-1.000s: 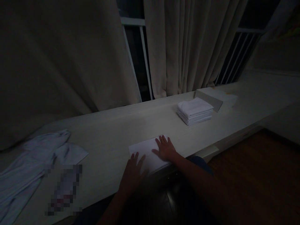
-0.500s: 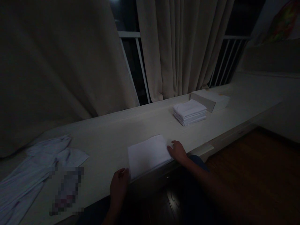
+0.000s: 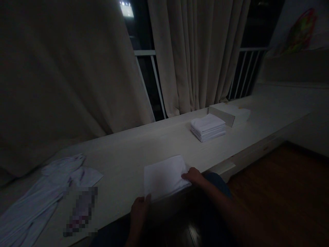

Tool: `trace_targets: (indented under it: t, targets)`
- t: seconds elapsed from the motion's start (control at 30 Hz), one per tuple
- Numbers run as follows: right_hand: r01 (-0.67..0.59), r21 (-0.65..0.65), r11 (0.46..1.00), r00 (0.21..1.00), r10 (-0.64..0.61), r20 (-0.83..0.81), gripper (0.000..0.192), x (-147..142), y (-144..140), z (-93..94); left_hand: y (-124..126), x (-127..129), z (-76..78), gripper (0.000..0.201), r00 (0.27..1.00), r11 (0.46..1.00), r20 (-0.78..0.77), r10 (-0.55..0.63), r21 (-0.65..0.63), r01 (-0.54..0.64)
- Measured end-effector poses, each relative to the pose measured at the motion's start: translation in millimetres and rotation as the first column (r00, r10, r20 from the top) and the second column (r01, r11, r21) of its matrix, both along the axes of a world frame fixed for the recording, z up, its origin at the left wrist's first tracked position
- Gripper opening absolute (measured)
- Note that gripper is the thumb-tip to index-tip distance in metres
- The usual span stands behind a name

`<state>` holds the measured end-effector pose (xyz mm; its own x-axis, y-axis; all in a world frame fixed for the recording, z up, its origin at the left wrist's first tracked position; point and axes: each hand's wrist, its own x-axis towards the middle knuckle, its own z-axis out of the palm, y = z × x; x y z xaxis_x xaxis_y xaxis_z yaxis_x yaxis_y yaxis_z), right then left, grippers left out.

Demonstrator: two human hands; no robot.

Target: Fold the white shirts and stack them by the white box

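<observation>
A folded white cloth (image 3: 164,178) lies flat at the front edge of the pale ledge, its right side slightly creased. My right hand (image 3: 194,176) pinches its right edge, thumb on top and fingers partly hidden beneath. At the near left corner, my left hand (image 3: 140,207) grips the cloth between thumb and fingers; the fingers are dark and hard to make out. Farther right stands a neat stack of folded white cloths (image 3: 208,127), which neither hand touches.
Behind the stack is a white box (image 3: 232,113). Left on the ledge (image 3: 120,175) lie a crumpled white garment (image 3: 56,181) and a pixelated item (image 3: 82,211). Beige curtains (image 3: 185,61) hang along the back, before a window with railings. A wooden floor (image 3: 277,185) is below right.
My right hand has closed on the cloth's right edge, and my left hand has come onto its near left corner. The camera view has tilted slightly upward.
</observation>
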<state>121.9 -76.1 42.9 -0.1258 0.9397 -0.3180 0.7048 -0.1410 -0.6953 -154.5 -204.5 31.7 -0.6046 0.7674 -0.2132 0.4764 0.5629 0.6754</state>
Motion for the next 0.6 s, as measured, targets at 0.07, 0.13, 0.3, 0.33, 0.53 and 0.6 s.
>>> trace_targets:
  t: [0.07, 0.13, 0.3, 0.33, 0.53, 0.6]
  targets:
    - [0.017, -0.044, 0.999, 0.996, -0.021, -0.09, 0.043, 5.4, -15.7, -2.1, -12.8, 7.9, -1.5, 0.047, 0.991, 0.996, 0.123, 0.054, 0.066, -0.063]
    - [0.033, -0.133, 0.991, 0.944, -0.074, -0.32, 0.035, 12.0, -32.9, -7.3, -26.7, 17.3, 0.2, 0.047, 0.942, 0.988, 0.326, 0.073, 0.104, -0.113]
    - [-0.026, -0.408, 0.913, 0.612, -0.308, -0.728, 0.022, 33.5, -62.5, -16.1, -55.8, 29.3, 14.7, 0.045, 0.773, 0.992, 0.634, -0.012, 0.104, -0.069]
    - [-0.053, -0.421, 0.905, 0.602, -0.307, -0.737, 0.023, 37.9, -65.2, -14.3, -58.9, 28.8, 18.3, 0.046, 0.767, 0.993, 0.641, -0.029, 0.103, -0.049]
    - [-0.096, -0.349, 0.932, 0.646, -0.208, -0.734, 0.025, 62.1, -59.8, 8.1, -41.4, 42.6, 38.0, 0.056, 0.578, 0.993, 0.81, -0.104, 0.058, 0.098]
    - [-0.048, -0.345, 0.937, 0.679, -0.223, -0.7, 0.03, 73.0, -48.2, 15.6, -22.9, 57.8, 44.8, 0.057, 0.543, 0.991, 0.832, -0.118, 0.062, 0.12]
